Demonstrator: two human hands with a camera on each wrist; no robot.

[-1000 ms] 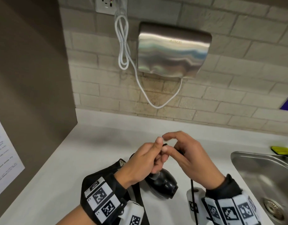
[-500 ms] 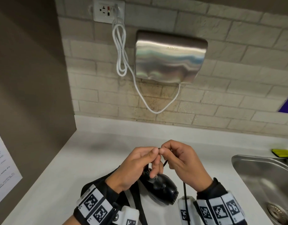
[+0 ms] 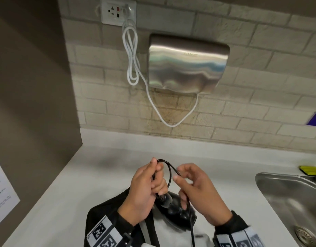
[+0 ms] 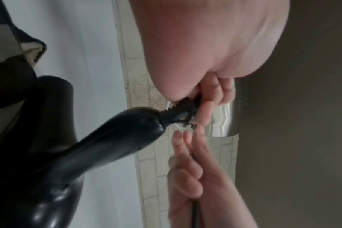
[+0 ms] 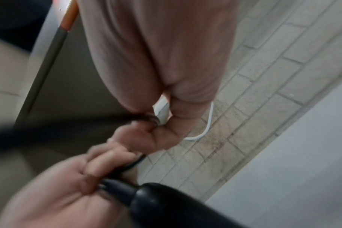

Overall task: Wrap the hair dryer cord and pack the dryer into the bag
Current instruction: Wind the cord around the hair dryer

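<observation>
Gripping the black cord, both hands — left hand, right hand — work below the wall dryer faintly marked "AIKE".

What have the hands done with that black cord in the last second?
The hands have drawn apart: a cord loop now arches from the left hand, gripping it near the hair dryer handle, to the right hand, pinching it. The dryer still rests over the bag.

faint "AIKE" on steel hand dryer
</observation>
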